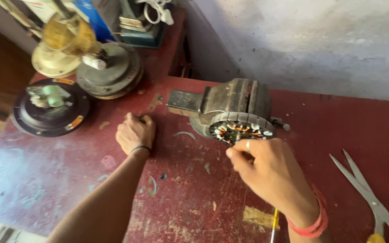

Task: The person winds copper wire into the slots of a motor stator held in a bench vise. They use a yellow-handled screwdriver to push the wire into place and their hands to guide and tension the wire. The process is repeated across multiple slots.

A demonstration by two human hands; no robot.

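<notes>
A round motor stator with copper windings sits clamped in a grey bench vise on the dark red table. My right hand is curled just in front of the stator, pinching a thin tool whose yellow handle shows below my wrist. A red band circles that wrist. My left hand rests as a loose fist on the tabletop, left of the vise, holding nothing I can see. A dark band sits on its wrist.
Scissors with yellow handles lie at the right. Fan motor housings stand at the back left: a black one, a grey one and a cream one. A pale wall rises behind the table.
</notes>
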